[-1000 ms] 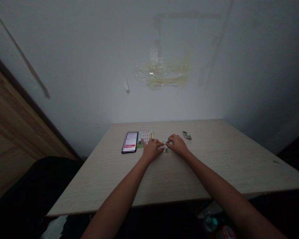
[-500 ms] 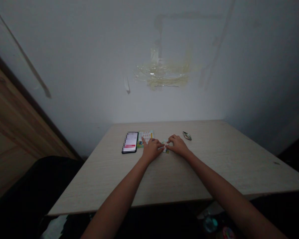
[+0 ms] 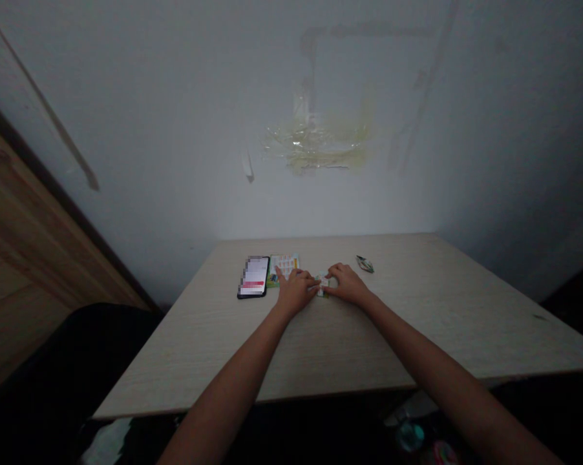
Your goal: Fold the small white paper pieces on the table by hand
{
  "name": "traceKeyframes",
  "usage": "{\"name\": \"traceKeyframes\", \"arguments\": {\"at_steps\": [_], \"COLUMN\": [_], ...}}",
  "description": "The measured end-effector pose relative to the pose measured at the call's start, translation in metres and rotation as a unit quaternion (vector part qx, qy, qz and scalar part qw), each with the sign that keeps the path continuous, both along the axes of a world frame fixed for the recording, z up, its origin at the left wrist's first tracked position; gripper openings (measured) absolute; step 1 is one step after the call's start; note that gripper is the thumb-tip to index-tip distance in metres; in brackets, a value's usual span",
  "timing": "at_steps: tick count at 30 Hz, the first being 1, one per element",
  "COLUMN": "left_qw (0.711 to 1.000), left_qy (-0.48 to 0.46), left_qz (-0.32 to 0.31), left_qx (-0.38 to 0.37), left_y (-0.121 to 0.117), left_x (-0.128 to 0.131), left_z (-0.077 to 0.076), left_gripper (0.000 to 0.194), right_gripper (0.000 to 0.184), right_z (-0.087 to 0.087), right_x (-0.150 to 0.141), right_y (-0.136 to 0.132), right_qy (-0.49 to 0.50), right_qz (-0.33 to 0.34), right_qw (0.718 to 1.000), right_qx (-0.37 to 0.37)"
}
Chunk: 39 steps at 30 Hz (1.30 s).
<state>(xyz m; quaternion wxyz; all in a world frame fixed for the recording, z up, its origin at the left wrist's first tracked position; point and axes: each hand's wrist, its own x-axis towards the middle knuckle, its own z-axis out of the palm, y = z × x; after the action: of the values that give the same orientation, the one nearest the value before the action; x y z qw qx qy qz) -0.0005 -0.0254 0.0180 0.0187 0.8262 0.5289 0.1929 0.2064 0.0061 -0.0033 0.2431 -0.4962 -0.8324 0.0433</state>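
Note:
A small printed card or paper piece (image 3: 323,284), white with green edges, lies on the table between my hands. My left hand (image 3: 295,290) pinches its left side with thumb and fingertips, while the other fingers stretch over a larger printed sheet. From the right, my right hand (image 3: 348,284) grips the piece's edge between a bent thumb and forefinger. Fingers cover part of the piece, so its exact kind is unclear. Partly behind my left hand is the colourful printed sheet or booklet (image 3: 286,263), with rows of small pictures.
Left of the booklet lies a phone (image 3: 253,278) with its screen lit. A small crumpled wrapper-like thing (image 3: 364,263) rests beyond my right hand. The pale wooden table (image 3: 330,349) meets a wall (image 3: 330,200) with peeling tape. Below the front edge is a bluish round thing (image 3: 410,436).
The small piece shows a whiter, flatter face between my fingers now. My right thumb and forefinger have shifted slightly; my left hand stays almost still.

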Motion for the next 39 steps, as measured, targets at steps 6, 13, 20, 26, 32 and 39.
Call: {"name": "traceKeyframes", "arguments": {"at_steps": [6, 13, 20, 26, 32, 39], "left_qw": [1.0, 1.0, 1.0, 1.0, 1.0, 0.999], "left_qy": [-0.006, -0.011, -0.009, -0.005, -0.011, -0.029], "left_qz": [-0.003, -0.013, -0.005, -0.008, -0.005, -0.018], "left_qx": [0.007, 0.018, 0.012, 0.011, 0.018, 0.024], "left_y": [-0.0006, 0.0012, 0.0016, 0.0024, 0.0029, 0.0027], "left_x": [0.0004, -0.0015, -0.0003, -0.0009, -0.0004, 0.0], "left_z": [-0.0001, -0.0018, -0.0023, -0.0038, -0.0052, -0.0048], "left_gripper": [0.023, 0.022, 0.022, 0.023, 0.022, 0.021], "right_gripper": [0.048, 0.053, 0.056, 0.056, 0.055, 0.058], "right_z": [-0.0027, -0.0025, -0.0016, -0.0019, -0.0012, -0.0019], "right_x": [0.0016, 0.0026, 0.0025, 0.0028, 0.002, 0.0031], "right_y": [-0.001, -0.0015, -0.0042, -0.0043, -0.0059, -0.0056], "right_qy": [-0.002, -0.008, -0.011, -0.009, -0.008, -0.006], "right_qz": [0.012, 0.019, 0.03, 0.039, 0.033, 0.028], "right_qw": [1.0, 1.0, 0.999, 0.999, 0.999, 1.0], "right_qx": [-0.006, -0.011, -0.008, -0.006, -0.006, -0.008]}}
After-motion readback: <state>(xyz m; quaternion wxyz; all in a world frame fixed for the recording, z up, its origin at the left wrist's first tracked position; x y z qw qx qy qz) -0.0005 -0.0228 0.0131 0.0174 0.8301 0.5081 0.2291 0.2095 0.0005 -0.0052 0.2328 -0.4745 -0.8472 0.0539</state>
